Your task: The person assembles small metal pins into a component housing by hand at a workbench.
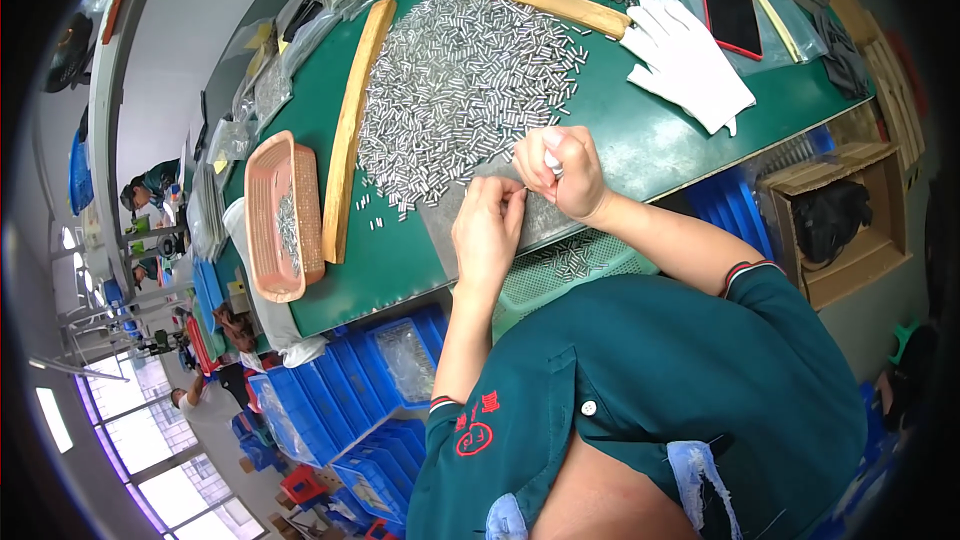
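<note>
A large heap of small metal pins point(460, 80) is spread over the green tabletop in front of me. At its near edge my left hand point(487, 223) is closed in a pinch above a grey metal plate point(437, 237); whatever lies between the fingertips is too small to make out. Close against it, my right hand point(568, 175) is wrapped in a fist round a slim thing whose white end point(552, 162) shows by the thumb; the rest is hidden. Below both hands sits a green mesh basket point(625, 258) with more pins in it.
Wooden strips point(355, 130) border the heap on the left and far side. An orange basket point(312, 240) with pins stands left. White gloves point(690, 65) and a red-edged phone point(728, 5) lie right. Blue bins point(335, 390) and an open carton point(850, 270) are beside the table.
</note>
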Motion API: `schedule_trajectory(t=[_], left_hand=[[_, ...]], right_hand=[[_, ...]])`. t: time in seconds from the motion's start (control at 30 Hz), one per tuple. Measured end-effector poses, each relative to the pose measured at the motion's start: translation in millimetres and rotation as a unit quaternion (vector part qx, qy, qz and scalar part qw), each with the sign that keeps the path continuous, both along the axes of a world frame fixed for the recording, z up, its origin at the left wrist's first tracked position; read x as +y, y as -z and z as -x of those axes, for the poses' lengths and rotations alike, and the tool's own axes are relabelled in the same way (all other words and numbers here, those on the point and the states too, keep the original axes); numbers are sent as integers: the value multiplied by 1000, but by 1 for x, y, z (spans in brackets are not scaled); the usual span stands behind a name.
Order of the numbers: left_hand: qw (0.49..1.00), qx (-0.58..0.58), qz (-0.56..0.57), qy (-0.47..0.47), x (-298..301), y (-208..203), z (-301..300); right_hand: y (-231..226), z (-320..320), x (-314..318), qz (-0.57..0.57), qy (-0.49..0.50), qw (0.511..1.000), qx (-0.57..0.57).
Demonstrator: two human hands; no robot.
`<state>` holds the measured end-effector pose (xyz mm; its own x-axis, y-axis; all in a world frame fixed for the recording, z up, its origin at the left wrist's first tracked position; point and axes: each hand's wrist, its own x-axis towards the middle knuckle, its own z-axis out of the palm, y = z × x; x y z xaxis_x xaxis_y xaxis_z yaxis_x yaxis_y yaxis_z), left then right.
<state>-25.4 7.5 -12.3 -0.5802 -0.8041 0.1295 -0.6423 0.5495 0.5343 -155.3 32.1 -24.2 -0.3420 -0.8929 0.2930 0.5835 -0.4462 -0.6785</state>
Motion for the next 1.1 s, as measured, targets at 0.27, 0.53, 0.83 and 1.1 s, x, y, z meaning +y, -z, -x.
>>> schedule_trajectory(t=[0.27,0.53,0.83,1.1], left_hand=[[999,-12,43,18,-1,1,0],[999,-41,-5,6,5,-6,5],[1000,-3,-11,7,5,-4,-5],[1000,6,-26,-5,5,-3,-6]], right_hand=[[2,1,-4,22,-35,997,63],[2,5,-4,-18,-4,999,-47],[-1,5,-3,-21,-36,997,-63],[4,5,-3,6,-71,995,-68]])
